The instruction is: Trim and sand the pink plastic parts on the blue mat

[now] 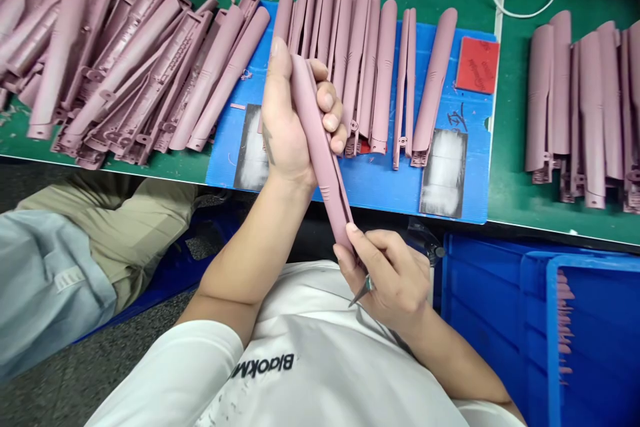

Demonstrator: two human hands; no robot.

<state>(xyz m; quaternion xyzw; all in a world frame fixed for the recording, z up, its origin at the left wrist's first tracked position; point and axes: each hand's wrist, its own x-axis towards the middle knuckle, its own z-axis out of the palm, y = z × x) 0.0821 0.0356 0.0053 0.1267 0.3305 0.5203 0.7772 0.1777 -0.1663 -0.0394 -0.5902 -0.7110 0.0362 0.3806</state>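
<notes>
My left hand (295, 120) is wrapped round the upper half of a long mauve plastic shell (320, 153), holding it slanted over the table's front edge. My right hand (395, 277) pinches the shell's lower end with thumb and forefinger and also grips a small metal blade (361, 292) whose tip points down-left. Both hands are closed. The shell's near end is partly hidden by my right fingers.
A blue mat (380, 180) on the green table (510, 193) carries a row of similar mauve shells (370, 60) and a red pad (477, 65). A big heap of shells (110, 53) lies left, another group (585, 107) right. Blue crates (550, 320) stand lower right; another person's leg (95, 240) is left.
</notes>
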